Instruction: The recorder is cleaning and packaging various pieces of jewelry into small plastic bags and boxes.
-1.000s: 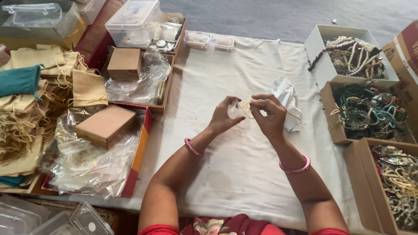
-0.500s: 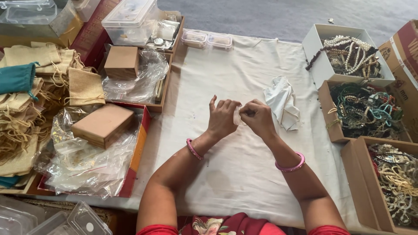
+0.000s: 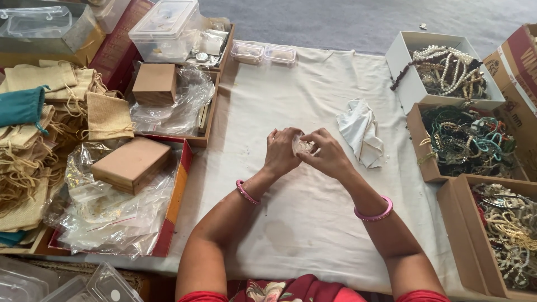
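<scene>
Clear plastic packet (image 3: 302, 146), mostly hidden, pinched between left hand (image 3: 282, 151) and right hand (image 3: 330, 155).

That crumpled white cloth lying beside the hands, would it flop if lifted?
Probably: the crumpled white cloth lies in soft folds on the cream table cover, so it looks limp and light. Pushed, it would likely bunch rather than slide or roll.

Bead boxes (image 3: 470, 140) right of cloth (image 3: 291, 112), pouches (image 3: 50, 112) left
</scene>
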